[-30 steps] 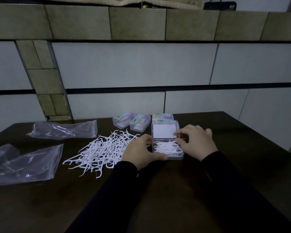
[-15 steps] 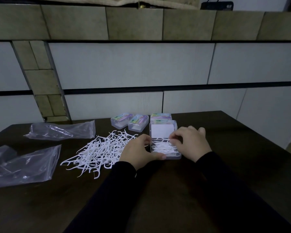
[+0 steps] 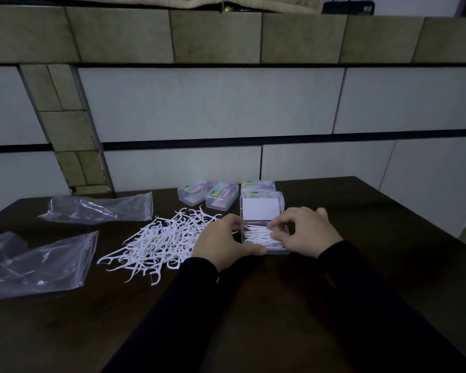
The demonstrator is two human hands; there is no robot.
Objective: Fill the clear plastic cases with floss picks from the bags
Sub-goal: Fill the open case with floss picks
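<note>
A: Nearest, what are the arms doing?

B: 2 dark sleeves [image 3: 293, 305] reach away from the camera over the dark tabletop [image 3: 65, 332]. The left hand [image 3: 222, 244] sits at the left side of the open clear case [image 3: 264, 230], fingers curled round its left edge and the thumb lying along the near edge. The right hand [image 3: 304, 232] is bent over the case's right side, its fingertips [image 3: 273, 227] curled down onto the floss picks in the case [image 3: 258, 235]; they seem to pinch them, though the light is too dim to count how many.

A: And the case itself?

B: Its lid stands open on the far side, showing a white panel. The near-right corner is hidden under the right hand.

A: The rest of the picks?

B: A loose pile of floss picks [image 3: 159, 240] lies just left of the left hand, partly covered by it.

A: Further left?

B: 2 clear bags: the near bag [image 3: 40, 265], cut off by the left frame edge, and the far bag [image 3: 100, 208]. What they hold is hard to make out.

A: Farthest?

B: 3 closed cases [image 3: 221, 196] with coloured labels, print unreadable, sit by the tiled wall [image 3: 213, 103]; the rightmost is partly hidden behind the open lid.
</note>
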